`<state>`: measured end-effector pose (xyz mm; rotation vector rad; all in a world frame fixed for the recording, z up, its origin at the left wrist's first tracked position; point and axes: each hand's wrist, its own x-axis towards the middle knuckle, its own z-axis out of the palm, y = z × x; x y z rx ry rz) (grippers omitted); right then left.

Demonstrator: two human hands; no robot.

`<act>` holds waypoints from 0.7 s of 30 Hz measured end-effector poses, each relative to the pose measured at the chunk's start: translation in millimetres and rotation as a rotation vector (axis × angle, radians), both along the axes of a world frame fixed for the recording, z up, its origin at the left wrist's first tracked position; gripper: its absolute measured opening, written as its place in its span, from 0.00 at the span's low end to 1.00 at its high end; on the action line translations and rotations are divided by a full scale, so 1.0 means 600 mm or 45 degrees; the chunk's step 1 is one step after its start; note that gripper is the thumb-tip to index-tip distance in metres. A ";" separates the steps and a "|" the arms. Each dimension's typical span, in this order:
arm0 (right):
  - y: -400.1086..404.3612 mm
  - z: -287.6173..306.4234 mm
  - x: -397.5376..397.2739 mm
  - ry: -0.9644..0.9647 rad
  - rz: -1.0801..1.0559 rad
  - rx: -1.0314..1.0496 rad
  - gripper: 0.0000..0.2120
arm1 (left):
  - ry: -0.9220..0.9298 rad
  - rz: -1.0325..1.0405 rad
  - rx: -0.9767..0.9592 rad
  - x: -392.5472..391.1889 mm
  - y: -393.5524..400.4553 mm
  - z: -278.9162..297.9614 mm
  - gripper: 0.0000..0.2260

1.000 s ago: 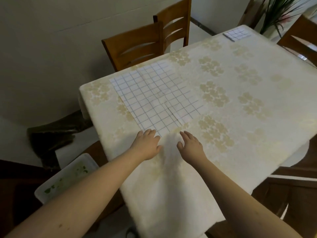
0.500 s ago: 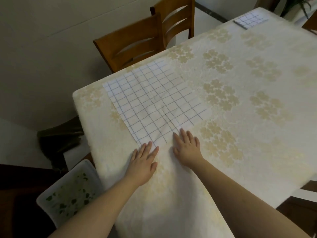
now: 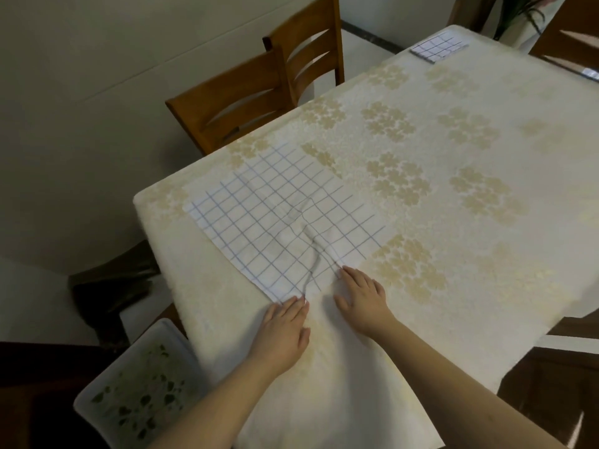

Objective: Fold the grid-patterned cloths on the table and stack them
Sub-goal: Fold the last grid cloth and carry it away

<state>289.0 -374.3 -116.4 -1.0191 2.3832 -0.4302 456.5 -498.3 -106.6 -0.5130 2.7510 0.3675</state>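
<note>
left hand (image 3: 281,332): bare; no glove, ring or watch to be seen; short nails that catch a pale shine at the fingertips
right hand (image 3: 362,298): bare; no glove, ring or bracelet to be seen; nails too blurred to tell
left forearm (image 3: 207,406): uncovered from the wrist to the lower edge of the picture; no sleeve in view
right forearm (image 3: 453,374): uncovered from the wrist to the lower edge of the picture; no sleeve or cuff in view; no band at the wrist

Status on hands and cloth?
Left hand and right hand flat, open, fingertips at near edge of spread cloth. Ridge wrinkle mid-cloth. Folded cloth far corner. Nothing blocking.
</note>
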 end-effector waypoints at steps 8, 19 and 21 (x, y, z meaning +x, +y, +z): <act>0.094 0.036 0.073 -0.007 -0.198 -0.019 0.26 | 0.375 -0.236 0.073 0.056 0.042 0.011 0.16; 0.147 0.087 0.273 0.488 -0.299 -0.054 0.35 | 0.700 -0.079 0.281 0.223 0.000 0.105 0.17; 0.139 0.092 0.304 0.520 -0.320 0.024 0.40 | 0.634 0.009 0.415 0.266 -0.020 0.116 0.18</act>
